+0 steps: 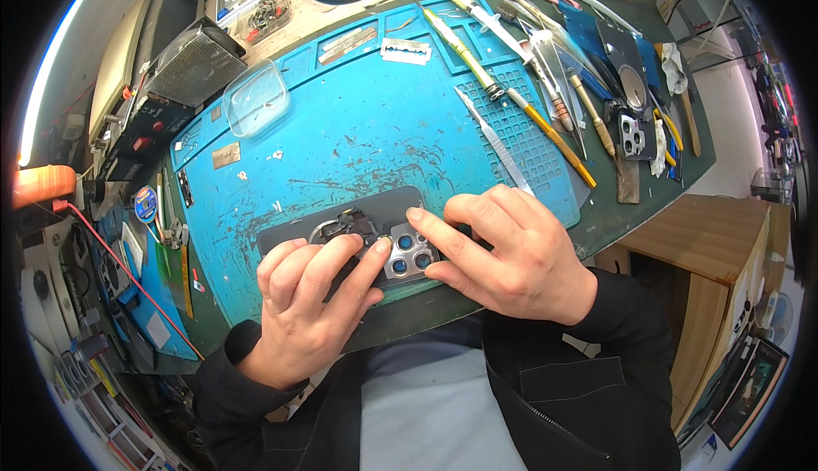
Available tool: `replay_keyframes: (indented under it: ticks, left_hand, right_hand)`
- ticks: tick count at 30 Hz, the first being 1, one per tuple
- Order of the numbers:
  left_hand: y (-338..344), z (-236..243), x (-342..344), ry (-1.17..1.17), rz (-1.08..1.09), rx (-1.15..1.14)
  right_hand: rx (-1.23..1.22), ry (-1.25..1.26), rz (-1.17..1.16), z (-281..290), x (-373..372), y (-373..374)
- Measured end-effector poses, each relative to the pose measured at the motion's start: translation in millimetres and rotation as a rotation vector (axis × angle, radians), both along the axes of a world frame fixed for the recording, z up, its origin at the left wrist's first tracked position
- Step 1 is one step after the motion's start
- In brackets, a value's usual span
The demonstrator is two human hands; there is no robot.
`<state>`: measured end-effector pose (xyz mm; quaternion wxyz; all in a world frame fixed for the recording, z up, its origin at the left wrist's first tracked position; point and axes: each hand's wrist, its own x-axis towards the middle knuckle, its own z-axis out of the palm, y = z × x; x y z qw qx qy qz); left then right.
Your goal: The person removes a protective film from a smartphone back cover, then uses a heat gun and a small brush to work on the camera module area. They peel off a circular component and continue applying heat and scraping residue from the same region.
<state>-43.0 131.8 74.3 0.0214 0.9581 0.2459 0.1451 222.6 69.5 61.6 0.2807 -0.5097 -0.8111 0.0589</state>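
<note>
In the head view, a dark flat panel [294, 221] lies on the blue mat [341, 156], near the mat's lower edge and in front of the person. On the panel's right part is a silver lens plate [397, 264] with 3 large dark-blue circles, between the 2 hands.

The left hand [311, 296] has its index fingertip against the plate's left edge, its other fingers curled over the panel. The right hand [511, 254] is at the other side: its index fingertip reaches the panel above the plate, its thumb tip touches the plate's right side. I cannot tell whether either hand grips or only steadies the piece. A round, silver-rimmed part, partly covered by the left hand, is on the panel's left half.

Farther up the mat are a clear plastic box [256, 100], a razor blade [406, 51] and slim silver tweezers [496, 143]. On the dark green desk [609, 224], at right, lies a second lens plate [631, 136].
</note>
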Motion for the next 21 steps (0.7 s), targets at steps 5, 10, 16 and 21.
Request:
replay_keyframes:
  ticks: [5,10,16,21]
  left_hand:
    - [0.3,1.6,0.3,0.013,-0.003,-0.014]
    - [0.1,2.0,0.4,0.021,-0.003,-0.012]
    - [3.3,3.1,-2.9,-0.079,-0.02,-0.039]
    - [12.6,10.9,-8.3,-0.293,0.229,-0.204]
  right_hand:
    - [-0.001,-0.006,-0.005,0.7,-0.3,-0.6]
    - [-0.002,-0.001,-0.005,0.1,-0.4,-0.8]
    - [-0.003,0.061,-0.007,0.8,-0.6,-0.1]
    - [-0.034,0.285,-0.031,4.5,1.5,7.2]
